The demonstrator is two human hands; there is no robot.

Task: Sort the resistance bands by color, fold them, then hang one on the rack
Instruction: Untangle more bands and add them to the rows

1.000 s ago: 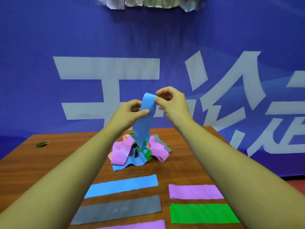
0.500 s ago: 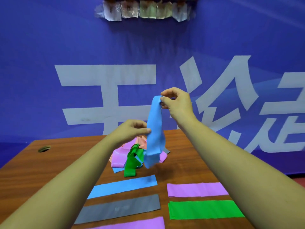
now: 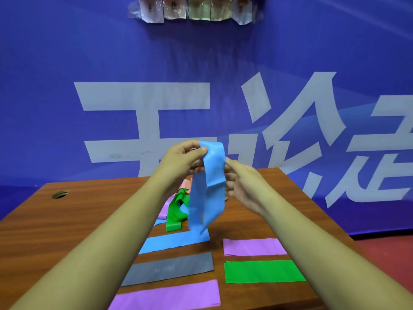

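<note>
Both the left hand [image 3: 181,162] and right hand [image 3: 243,182] pinch the floppy blue rubber band [image 3: 210,189]; loose fingers could drop it.

blue band [image 3: 212,175] held by left hand [image 3: 181,162] and right hand [image 3: 243,184], flat bands [image 3: 263,271] on table [image 3: 67,220]

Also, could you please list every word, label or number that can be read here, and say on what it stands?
Blue backdrop: large white Chinese characters, partly hidden and cut off at the frame edge; none reads whole.
Grey band: a faint print in its middle, too blurred to read.
Packets at the top of the backdrop: any labels are too small to read.
No other text shows.
</note>
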